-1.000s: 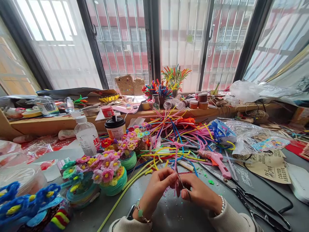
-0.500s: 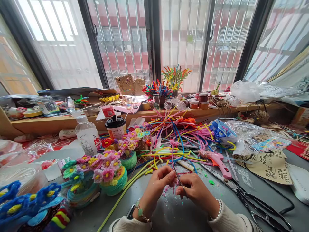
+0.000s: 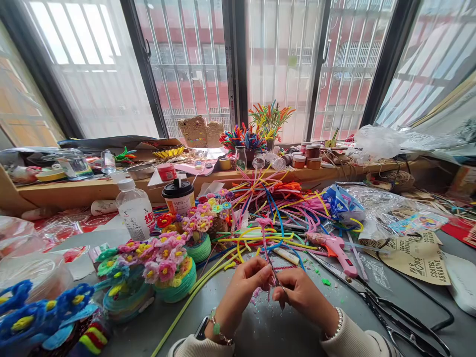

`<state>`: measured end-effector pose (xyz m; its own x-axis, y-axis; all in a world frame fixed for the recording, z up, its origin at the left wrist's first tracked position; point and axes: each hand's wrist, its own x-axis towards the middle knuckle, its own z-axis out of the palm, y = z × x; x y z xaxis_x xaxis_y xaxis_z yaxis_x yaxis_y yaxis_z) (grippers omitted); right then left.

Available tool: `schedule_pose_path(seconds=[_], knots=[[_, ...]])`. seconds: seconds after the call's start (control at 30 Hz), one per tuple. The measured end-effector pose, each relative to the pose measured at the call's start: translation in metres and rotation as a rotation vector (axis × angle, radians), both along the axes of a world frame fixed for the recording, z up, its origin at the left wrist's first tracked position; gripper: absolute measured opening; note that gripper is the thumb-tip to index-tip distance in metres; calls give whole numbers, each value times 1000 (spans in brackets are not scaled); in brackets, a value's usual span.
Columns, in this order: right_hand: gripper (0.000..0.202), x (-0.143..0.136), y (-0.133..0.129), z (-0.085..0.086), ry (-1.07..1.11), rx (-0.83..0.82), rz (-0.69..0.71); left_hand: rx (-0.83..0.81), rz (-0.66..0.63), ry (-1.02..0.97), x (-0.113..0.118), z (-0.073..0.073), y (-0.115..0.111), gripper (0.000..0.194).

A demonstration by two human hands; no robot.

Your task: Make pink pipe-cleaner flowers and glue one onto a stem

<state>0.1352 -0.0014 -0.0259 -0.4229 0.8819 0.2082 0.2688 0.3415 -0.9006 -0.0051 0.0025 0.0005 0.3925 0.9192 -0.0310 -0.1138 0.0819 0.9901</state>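
Observation:
My left hand (image 3: 250, 278) is closed, pinching a pink pipe cleaner (image 3: 265, 239) whose stem stands upright with a looped pink top. Close beside it, my right hand (image 3: 303, 292) grips small scissors (image 3: 274, 270); their thin dark blades point up along the stem, and the handles are mostly hidden by my fingers. Pink fluff (image 3: 256, 293) and tiny scraps lie on the grey table under both hands. A white glue stick (image 3: 285, 255) lies just beyond my fingers.
Pipe-cleaner flowers (image 3: 165, 255) in pots stand to the left, near a plastic bottle (image 3: 134, 210) and a lidded cup (image 3: 178, 198). A heap of loose pipe cleaners (image 3: 267, 198) lies behind. On the right are a pink glue gun (image 3: 336, 250) and large black-handled scissors (image 3: 386, 307).
The pink pipe cleaner's top has turned and tilted slightly. The small scissors have shifted a little against the stem. Both hands stay almost in place.

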Motion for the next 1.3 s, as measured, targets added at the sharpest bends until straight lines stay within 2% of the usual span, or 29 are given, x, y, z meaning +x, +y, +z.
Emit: schedule_pose_path(seconds=[0.33,0.57,0.8,1.1,1.3], knots=[[66,3,-2,0,-7,69,123,14,-39,-23,2,1,-3,31],[58,0,1,0,32,22,35,-19,-56,-18,3,-6,1,35],[51,0,1,-2,32,-2,-45,0,-33,-35,2,-5,0,33],[66,1,-2,0,85,24,117,35,-78,-31,2,-3,-2,29],[58,2,-1,1,83,22,67,47,-95,-21,2,-4,-2,28]])
